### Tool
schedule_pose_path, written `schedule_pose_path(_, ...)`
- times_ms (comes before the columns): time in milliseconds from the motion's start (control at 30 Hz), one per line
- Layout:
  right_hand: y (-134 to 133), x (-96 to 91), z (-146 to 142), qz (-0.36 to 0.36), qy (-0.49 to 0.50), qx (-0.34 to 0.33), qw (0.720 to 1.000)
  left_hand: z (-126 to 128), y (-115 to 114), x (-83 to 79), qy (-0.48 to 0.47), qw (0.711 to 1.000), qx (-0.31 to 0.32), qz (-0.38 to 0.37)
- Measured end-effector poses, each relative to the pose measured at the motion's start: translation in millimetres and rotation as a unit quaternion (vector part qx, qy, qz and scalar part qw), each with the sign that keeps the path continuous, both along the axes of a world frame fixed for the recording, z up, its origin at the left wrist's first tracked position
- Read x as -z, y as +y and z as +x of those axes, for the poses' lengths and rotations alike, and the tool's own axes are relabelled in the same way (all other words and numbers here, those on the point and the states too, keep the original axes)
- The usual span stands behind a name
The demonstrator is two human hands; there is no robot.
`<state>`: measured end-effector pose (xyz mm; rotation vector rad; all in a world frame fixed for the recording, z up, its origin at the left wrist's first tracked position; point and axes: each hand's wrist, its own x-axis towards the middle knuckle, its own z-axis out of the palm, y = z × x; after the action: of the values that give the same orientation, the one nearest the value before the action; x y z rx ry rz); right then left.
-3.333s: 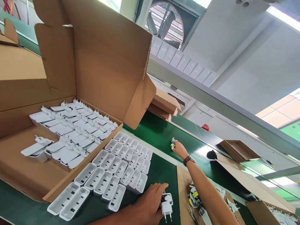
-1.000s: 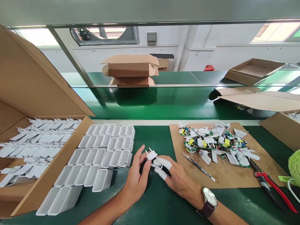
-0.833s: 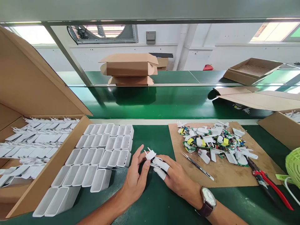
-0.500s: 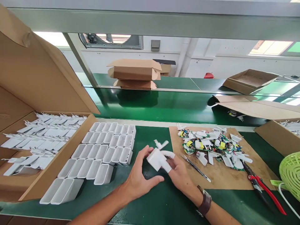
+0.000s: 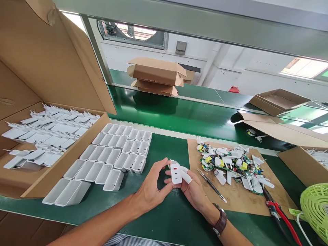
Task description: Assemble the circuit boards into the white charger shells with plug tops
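A white plug-in charger (image 5: 176,174) stands roughly upright between my hands, its port face with one red port and two dark slots turned towards me. My right hand (image 5: 194,191) grips it from the right and behind, with white covers (image 5: 187,176) on two fingers. My left hand (image 5: 151,187) closes on its left side, thumb at the lower edge and fingertips near the top. To the left stand rows of open white plastic housings (image 5: 97,153). On the right lies a heap of circuit boards and white plastic pieces (image 5: 232,164).
Tweezers (image 5: 212,186) and red-handled pliers (image 5: 280,213) lie on the brown board (image 5: 241,204) at right, near a green basket-like object (image 5: 315,208). A big carton (image 5: 69,160) of white parts stands at left. Flat boxes (image 5: 156,73) sit behind the green belt (image 5: 153,109).
The charger has been turned so that its port face shows, and my left thumb has come in against it. The whole view has tilted.
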<state>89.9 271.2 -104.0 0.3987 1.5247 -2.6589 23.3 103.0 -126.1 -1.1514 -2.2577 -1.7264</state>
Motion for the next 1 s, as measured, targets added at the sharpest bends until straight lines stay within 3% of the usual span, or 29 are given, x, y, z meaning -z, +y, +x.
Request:
schedule_pose_path(733,1.8,1.8,0.5,-0.018,-0.012,-0.001,1.0,-0.8,-0.1,-0.5,0.014,0.999,0.019,-0.022)
schedule_pose_path(1000,0.5,6.9,2.4,0.093,0.019,0.024,0.995,-2.2,-2.5,-1.6,0.091,0.994,0.004,-0.057)
